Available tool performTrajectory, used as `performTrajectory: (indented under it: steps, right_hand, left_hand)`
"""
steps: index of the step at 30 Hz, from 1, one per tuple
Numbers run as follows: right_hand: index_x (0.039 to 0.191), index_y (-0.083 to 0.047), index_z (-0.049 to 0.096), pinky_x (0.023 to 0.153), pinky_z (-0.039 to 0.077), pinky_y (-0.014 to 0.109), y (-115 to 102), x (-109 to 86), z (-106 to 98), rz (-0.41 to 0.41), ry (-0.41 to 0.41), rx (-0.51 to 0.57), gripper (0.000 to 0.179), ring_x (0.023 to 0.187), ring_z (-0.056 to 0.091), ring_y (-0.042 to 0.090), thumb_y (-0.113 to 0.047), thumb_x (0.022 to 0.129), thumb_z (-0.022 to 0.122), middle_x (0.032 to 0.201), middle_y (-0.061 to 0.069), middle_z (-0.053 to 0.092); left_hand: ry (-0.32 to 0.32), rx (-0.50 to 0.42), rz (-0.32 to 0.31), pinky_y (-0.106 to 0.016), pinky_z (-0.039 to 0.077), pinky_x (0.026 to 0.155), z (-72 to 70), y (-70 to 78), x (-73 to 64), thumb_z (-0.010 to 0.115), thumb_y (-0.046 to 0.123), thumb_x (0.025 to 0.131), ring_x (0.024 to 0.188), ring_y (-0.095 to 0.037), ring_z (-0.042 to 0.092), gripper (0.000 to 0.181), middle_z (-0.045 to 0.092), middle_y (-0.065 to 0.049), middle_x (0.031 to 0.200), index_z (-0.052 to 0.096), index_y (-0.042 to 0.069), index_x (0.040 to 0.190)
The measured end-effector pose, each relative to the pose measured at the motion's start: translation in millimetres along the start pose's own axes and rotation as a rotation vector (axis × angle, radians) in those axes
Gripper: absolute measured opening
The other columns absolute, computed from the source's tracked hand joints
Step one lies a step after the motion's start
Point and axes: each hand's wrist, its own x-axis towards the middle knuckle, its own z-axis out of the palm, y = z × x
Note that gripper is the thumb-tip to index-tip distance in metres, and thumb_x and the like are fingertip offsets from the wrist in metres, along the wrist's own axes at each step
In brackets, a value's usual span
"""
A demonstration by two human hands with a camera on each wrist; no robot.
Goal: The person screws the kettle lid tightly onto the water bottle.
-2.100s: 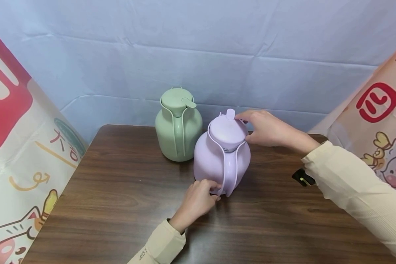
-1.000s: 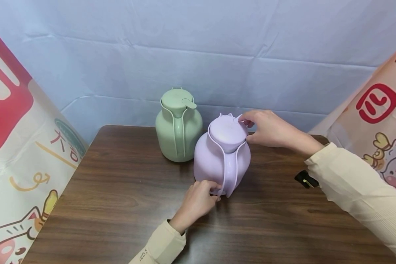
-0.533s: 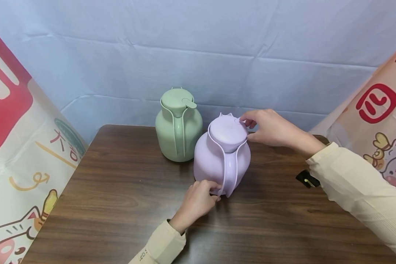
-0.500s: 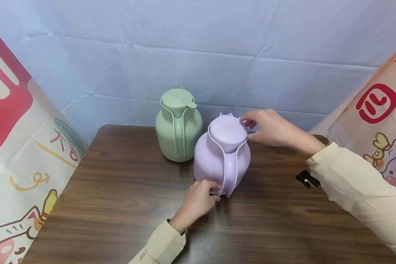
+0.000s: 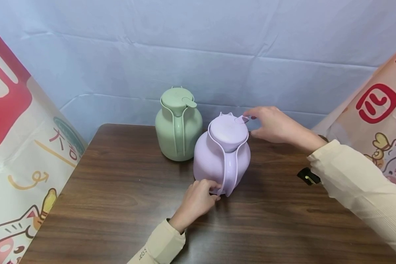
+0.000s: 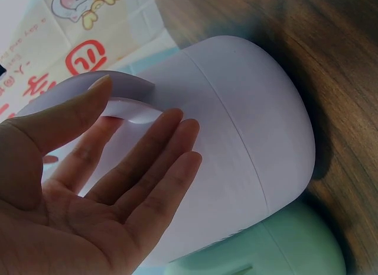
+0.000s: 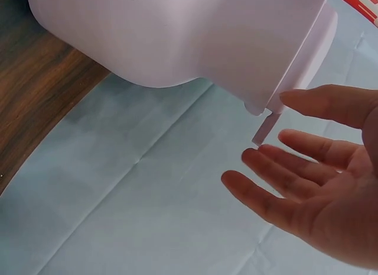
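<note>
A lilac thermos jug [image 5: 206,161] stands upright on the wooden table. The thumb and index finger of my left hand [image 5: 199,200] pinch the lower part of its handle [image 5: 230,172]; in the left wrist view the other fingers stretch along the jug's body [image 6: 254,127]. On the lid [image 5: 227,130], a small tab [image 5: 242,119] points to the right. My right hand [image 5: 277,126] is beside that tab with its fingers loosely bent, fingertips right at its end. The right wrist view shows the tab [image 7: 266,130] sticking out close to the thumb and fingers, with no grip round it.
A matching green thermos jug [image 5: 165,135] stands just behind and left of the lilac one. A small black item [image 5: 308,176] shows by the right sleeve. Pale cloth [image 5: 198,47] hangs behind the table [image 5: 118,205], with printed banners [image 5: 382,102] at both sides.
The lid's tab stood upright at the back and has been turned down toward the right. My right hand has since backed off slightly to the right. The left hand stays put.
</note>
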Motion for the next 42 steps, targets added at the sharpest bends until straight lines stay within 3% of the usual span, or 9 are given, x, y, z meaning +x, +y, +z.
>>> performTrajectory:
  steps: [5,16,26,36,42]
  right_hand:
    - [0.111,-0.002,0.060,0.081,0.042,0.046,-1.1,-0.1,1.1,-0.028,0.003,0.015,0.039,0.100,0.055,0.033,0.001,0.072,0.059,0.106,0.015,0.062]
    - [0.112,0.002,0.059,0.084,0.041,0.048,-1.7,0.2,1.3,-0.044,0.008,0.004,0.039,0.099,0.055,0.033,0.003,0.073,0.059,0.104,0.017,0.061]
    - [0.104,0.005,0.061,0.075,0.043,0.044,3.5,0.4,2.7,-0.077,0.046,-0.004,0.035,0.085,0.056,0.030,0.004,0.070,0.058,0.091,0.015,0.060]
    - [0.086,-0.001,0.065,0.066,0.039,0.036,3.7,-0.6,2.2,-0.083,0.034,-0.005,0.015,0.072,0.051,0.022,0.000,0.072,0.059,0.074,0.005,0.055]
    - [0.084,-0.002,0.065,0.063,0.039,0.034,3.5,0.1,2.4,-0.066,0.019,0.006,0.013,0.068,0.050,0.018,-0.003,0.071,0.063,0.071,0.003,0.054]
  left_hand:
    - [-0.007,0.003,-0.006,-0.026,0.044,0.057,-0.3,0.6,0.3,0.073,0.009,0.073,0.069,-0.013,0.061,0.023,0.070,0.003,0.089,0.073,0.014,0.095]
    - [-0.003,0.010,-0.008,-0.028,0.045,0.059,-0.6,1.6,0.6,0.073,0.008,0.072,0.074,-0.016,0.063,0.023,0.070,0.003,0.089,0.073,0.015,0.094]
    - [-0.001,0.014,-0.011,-0.029,0.045,0.058,-0.4,1.1,0.2,0.073,0.007,0.071,0.074,-0.018,0.064,0.024,0.070,0.002,0.089,0.073,0.015,0.094]
    - [0.002,0.013,-0.007,-0.028,0.045,0.058,0.1,1.0,-0.3,0.074,0.008,0.072,0.074,-0.018,0.064,0.024,0.070,0.002,0.089,0.073,0.014,0.094]
    - [0.004,0.009,-0.011,-0.028,0.045,0.057,-0.4,0.9,-0.7,0.074,0.008,0.072,0.072,-0.017,0.063,0.023,0.070,0.002,0.088,0.073,0.015,0.094]
